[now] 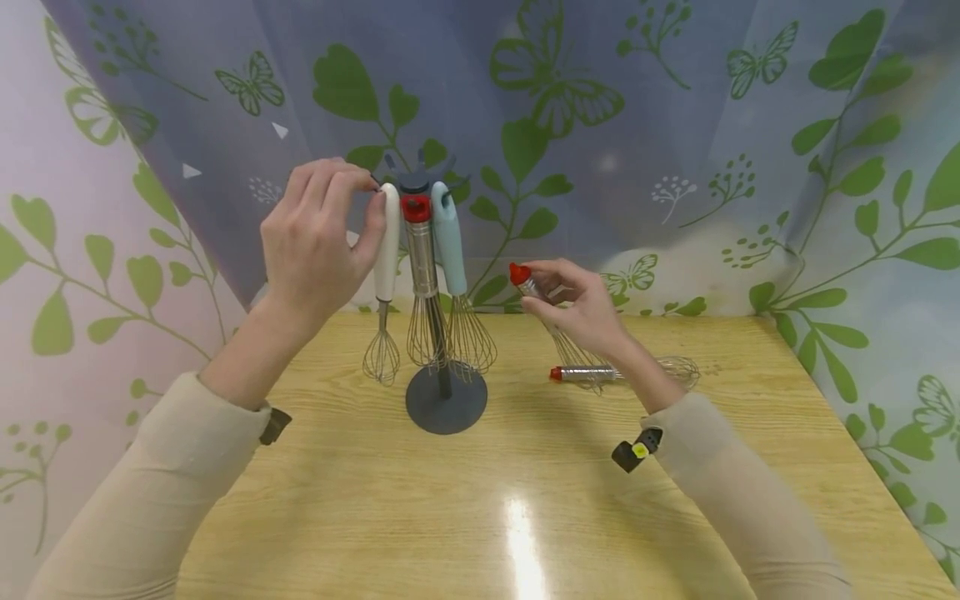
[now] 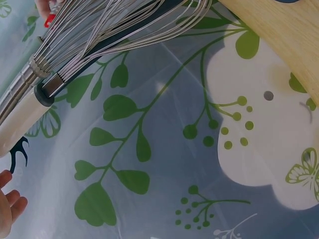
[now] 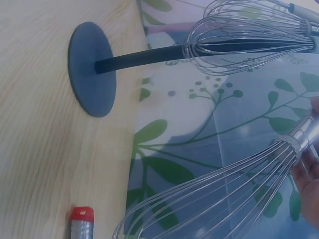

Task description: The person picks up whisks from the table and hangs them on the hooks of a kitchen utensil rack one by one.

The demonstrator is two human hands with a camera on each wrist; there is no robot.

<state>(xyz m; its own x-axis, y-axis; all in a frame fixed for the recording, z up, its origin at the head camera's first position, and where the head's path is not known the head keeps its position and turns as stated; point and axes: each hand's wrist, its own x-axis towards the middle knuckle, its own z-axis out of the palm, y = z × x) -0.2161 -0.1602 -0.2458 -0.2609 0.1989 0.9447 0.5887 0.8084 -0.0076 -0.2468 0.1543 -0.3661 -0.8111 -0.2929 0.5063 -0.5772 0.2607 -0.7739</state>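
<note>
My left hand point(image 1: 315, 225) is raised at the top of a dark stand point(image 1: 446, 408), thumb and index finger pinching the upper end of a white-handled whisk point(image 1: 387, 242) by a hook. The left wrist view catches only a few of its fingertips point(image 2: 17, 206) below the white handle. Also hanging there are a steel whisk with a red end point(image 1: 420, 250) and a light blue-handled whisk point(image 1: 449, 242). To the right of the stand, my right hand point(image 1: 581, 304) grips another red-ended steel whisk point(image 3: 269, 159) by its handle, wires pointing down above the table.
One more red-ended whisk point(image 1: 588, 373) lies on the wooden table point(image 1: 420, 517) beyond my right forearm, its handle end pointing left. Behind the table hangs a leaf-and-butterfly patterned curtain point(image 1: 450, 50). The stand's round base rests toward the table's back edge.
</note>
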